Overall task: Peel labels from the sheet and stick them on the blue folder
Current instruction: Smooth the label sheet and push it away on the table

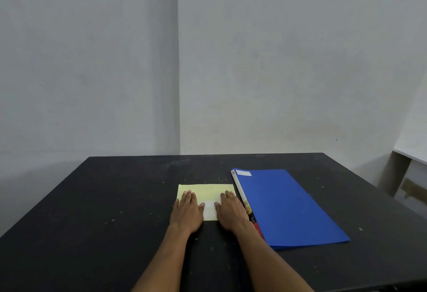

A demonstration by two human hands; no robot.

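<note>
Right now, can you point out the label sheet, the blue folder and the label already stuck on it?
label sheet [205,190]: head view, bare yellow top strip.
blue folder [284,204]: head view, middle of cover.
white label [243,173]: head view, its centre.

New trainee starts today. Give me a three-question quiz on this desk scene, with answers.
1. True or false: both hands lie flat on the sheet.
2. Which side of the sheet is the folder on? A) left B) right C) on top of it
3. What white thing already sits at the folder's far left corner?

Key
1. True: the left hand and right hand rest palm down on it, fingers spread.
2. B: it lies on the table to the right, closed.
3. One label.
</note>
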